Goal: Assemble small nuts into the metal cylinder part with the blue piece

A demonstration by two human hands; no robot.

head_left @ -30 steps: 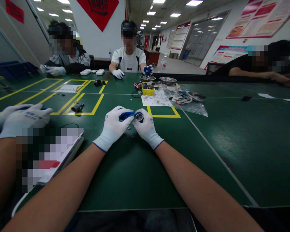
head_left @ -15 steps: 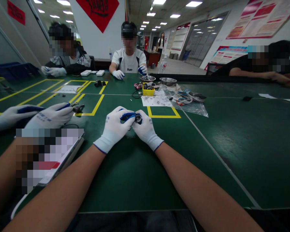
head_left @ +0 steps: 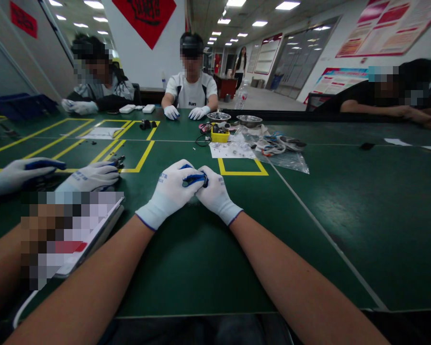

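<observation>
Both my hands wear white gloves with blue palms and meet over the green table (head_left: 201, 268). My right hand (head_left: 215, 191) is closed around a small dark round part (head_left: 205, 180), mostly hidden by the fingers. My left hand (head_left: 174, 187) is closed too, its thumb and fingers pressed against the same part from the left side. Whether the left fingers hold a further small piece cannot be seen.
At the left, a co-worker's gloved hands (head_left: 89, 178) are near dark parts and a white-edged device (head_left: 93, 239). Ahead stand a yellow box (head_left: 220, 137), metal bowls (head_left: 249, 120), a bottle (head_left: 242, 96) and a plastic bag (head_left: 294, 160) with gloves. People sit opposite.
My fingers have closed further over the dark round part, whose open face showed before. The co-worker's hand at left moved right, and the person opposite lowered both hands to the table.
</observation>
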